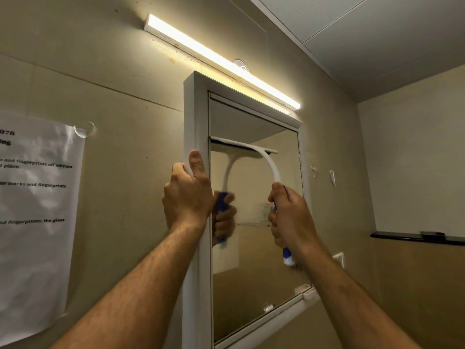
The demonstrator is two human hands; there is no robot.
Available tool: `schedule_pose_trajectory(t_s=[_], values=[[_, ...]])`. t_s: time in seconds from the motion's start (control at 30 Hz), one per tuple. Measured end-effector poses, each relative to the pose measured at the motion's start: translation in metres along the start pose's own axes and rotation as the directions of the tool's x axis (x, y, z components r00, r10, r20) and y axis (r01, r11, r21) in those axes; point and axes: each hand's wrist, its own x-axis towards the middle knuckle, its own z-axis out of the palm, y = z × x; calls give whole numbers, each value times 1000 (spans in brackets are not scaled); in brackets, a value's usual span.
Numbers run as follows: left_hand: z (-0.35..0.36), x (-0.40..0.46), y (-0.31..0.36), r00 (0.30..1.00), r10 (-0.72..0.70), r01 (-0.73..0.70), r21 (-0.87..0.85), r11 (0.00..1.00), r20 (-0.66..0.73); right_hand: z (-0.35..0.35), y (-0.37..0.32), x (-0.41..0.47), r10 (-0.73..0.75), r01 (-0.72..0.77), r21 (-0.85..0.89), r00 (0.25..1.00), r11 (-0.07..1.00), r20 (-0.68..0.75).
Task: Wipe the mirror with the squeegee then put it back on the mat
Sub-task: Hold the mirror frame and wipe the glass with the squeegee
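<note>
A white-framed mirror (264,248) hangs on the beige wall in front of me. The squeegee (270,161) has a curved white neck and a blue and white handle; its blade lies flat against the upper part of the glass. My right hand (292,217) is closed around the handle. My left hand (187,195) grips the left edge of the mirror frame, thumb pointing up. The glass reflects the squeegee and my right hand. Smudges show on the glass beside my right hand. No mat is in view.
A lit strip light (221,61) runs above the mirror. A printed paper sheet (35,210) hangs on the wall at the left. At the right, a black ledge (415,236) is fixed to the side wall, and a white wall socket (339,258) shows behind my right forearm.
</note>
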Motion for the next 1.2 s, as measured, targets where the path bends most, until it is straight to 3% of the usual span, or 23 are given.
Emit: schedule_pose_trajectory(t_s=[0.17, 0.27, 0.37, 0.5, 0.67, 0.97, 1.2], values=[[-1, -2, 0, 1000, -7, 7, -21, 1000, 3, 2, -18, -1, -9, 9, -7, 999, 1000, 44], [-3, -5, 0, 1000, -4, 4, -38, 999, -3, 6, -11, -26, 89, -93, 35, 993, 995, 83], [-3, -6, 1, 1000, -6, 6, -50, 999, -6, 4, 25, -35, -17, 19, -69, 1000, 997, 25], [-4, -5, 3, 1000, -13, 13, -53, 998, 1, -3, 32, -23, -32, 30, -133, 999, 991, -7], [-4, -6, 1, 1000, -3, 4, -45, 999, 0, 4, 7, -1, -61, 60, -69, 998, 996, -17], [-2, -6, -2, 1000, -12, 12, -68, 998, 4, -2, 58, -33, -64, 62, -101, 998, 993, -14], [-1, -6, -1, 1000, 1, 0, -65, 998, 2, 11, -13, 12, -142, 140, -37, 986, 989, -82]])
